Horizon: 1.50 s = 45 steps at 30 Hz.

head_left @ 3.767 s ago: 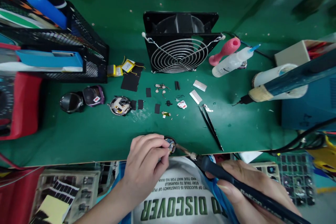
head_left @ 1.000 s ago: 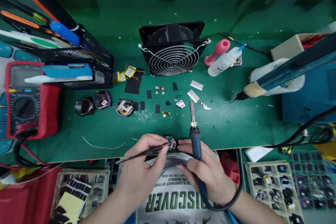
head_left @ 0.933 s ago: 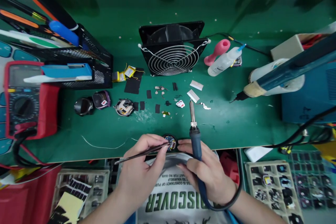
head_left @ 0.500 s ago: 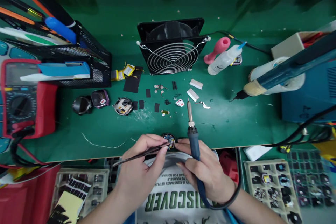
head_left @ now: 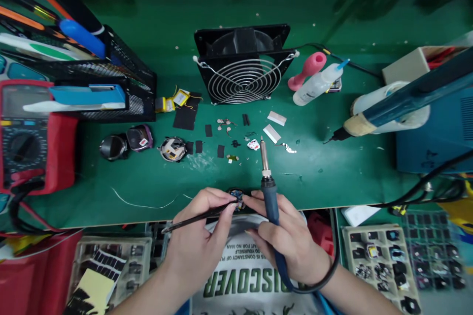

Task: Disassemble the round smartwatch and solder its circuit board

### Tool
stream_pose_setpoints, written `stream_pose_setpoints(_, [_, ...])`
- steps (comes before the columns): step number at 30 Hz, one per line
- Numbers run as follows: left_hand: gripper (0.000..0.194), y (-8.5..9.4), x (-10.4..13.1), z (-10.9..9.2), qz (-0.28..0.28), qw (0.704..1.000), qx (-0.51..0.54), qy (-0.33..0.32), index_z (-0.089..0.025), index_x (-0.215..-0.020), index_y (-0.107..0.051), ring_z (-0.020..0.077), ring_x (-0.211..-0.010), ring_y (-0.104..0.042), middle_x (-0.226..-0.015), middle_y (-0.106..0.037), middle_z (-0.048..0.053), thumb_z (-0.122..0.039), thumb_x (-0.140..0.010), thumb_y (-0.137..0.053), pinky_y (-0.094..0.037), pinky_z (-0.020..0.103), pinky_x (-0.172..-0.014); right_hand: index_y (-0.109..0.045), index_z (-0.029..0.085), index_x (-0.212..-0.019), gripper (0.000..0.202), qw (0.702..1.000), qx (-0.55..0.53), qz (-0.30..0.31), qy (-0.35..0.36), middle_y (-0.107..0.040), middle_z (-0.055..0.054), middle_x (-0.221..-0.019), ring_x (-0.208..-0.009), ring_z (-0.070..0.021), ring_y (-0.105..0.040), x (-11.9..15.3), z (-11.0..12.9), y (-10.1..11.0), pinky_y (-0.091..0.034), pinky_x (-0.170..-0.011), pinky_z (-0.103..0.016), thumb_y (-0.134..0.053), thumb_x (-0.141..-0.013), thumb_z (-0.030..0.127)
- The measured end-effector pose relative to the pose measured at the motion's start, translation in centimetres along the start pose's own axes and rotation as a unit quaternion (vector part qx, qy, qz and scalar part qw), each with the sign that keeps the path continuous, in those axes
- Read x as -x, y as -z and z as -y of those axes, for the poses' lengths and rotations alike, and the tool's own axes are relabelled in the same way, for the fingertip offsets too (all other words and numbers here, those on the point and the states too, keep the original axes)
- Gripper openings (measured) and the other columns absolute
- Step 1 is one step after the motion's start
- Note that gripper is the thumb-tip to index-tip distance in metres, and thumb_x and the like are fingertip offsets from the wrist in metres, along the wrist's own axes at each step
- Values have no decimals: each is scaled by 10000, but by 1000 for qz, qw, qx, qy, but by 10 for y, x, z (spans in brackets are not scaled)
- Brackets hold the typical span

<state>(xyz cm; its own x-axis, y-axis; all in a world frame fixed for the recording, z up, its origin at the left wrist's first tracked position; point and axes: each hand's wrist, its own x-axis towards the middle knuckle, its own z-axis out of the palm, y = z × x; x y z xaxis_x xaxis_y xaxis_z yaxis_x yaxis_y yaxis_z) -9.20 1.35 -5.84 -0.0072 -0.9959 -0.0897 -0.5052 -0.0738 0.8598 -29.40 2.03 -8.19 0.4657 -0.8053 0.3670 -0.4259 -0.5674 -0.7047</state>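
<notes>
Near the table's front edge is a small round device [head_left: 237,197] with an exposed circuit board. My left hand [head_left: 201,234] pinches dark tweezers [head_left: 201,217], their tips at the device. In my right hand [head_left: 291,241] lies a soldering iron [head_left: 270,197], its metal tip pointing up and away from the device. The right fingertips touch or nearly touch the device's right side. Beyond the hands lie small parts: a white and red piece [head_left: 253,144], black pads [head_left: 220,151] and two white strips [head_left: 277,118]. An opened round case [head_left: 173,149] sits further left.
A fan [head_left: 242,66] stands at the back, beside a pink tool [head_left: 307,70] and a clear bottle [head_left: 318,84]. At left are a red multimeter [head_left: 61,157] and a mesh pen holder [head_left: 142,78]. A tool handle [head_left: 406,93] extends in from the right. Parts trays [head_left: 382,229] sit below the table.
The soldering iron has shifted slightly left with my right hand, whose index finger has moved in closer to the device. The tweezers are turned a little. The view has shifted slightly.
</notes>
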Motion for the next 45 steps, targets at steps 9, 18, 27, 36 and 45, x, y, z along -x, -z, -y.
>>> stream_pose_setpoints(9, [46,1,0,-1,0,999,-31,-24,-244,-958,-638,129,-858,-732,-930,-723,-15,-206,-972,-614,-612,236,-760,-626,168,-1157,316,999,-4,-18,-33,-727,-184,-1255,-1178,-296,-694,0,-2,32,-623,-946,-487,-466,-1086,431])
stream_pose_setpoints(18, [110,-1,1,1,0,1000,-15,-26,-283,-975,-603,145,-877,-728,-927,-708,-24,-175,-956,-620,-627,279,-745,-685,242,-1242,331,969,13,-113,-218,-761,-74,-1068,-897,-232,-771,13,22,79,-663,-746,-317,-763,-922,216])
stream_pose_setpoints(27, [125,-1,1,0,8,1000,-8,-23,-301,-975,-594,168,-847,-736,-931,-721,-13,-183,-950,-624,-633,319,-719,-680,263,-1207,328,983,59,-10,-173,-787,-60,-991,-837,-280,-792,26,21,90,-695,-720,-347,-747,-888,227])
stream_pose_setpoints(36, [103,-1,2,2,10,999,-17,-33,-300,-983,-593,144,-856,-733,-940,-715,-19,-201,-968,-615,-626,278,-723,-703,239,-988,168,975,122,134,-129,-769,-36,-820,-580,-195,-751,6,19,90,-575,-380,-231,-665,-968,401])
stream_pose_setpoints(45, [109,-1,1,1,7,1000,-15,-23,-302,-990,-603,147,-871,-738,-950,-721,-25,-198,-963,-623,-629,288,-738,-732,219,-847,229,985,133,70,-86,-761,-8,-727,-534,-154,-745,-17,26,79,-614,-503,-143,-600,-1014,303])
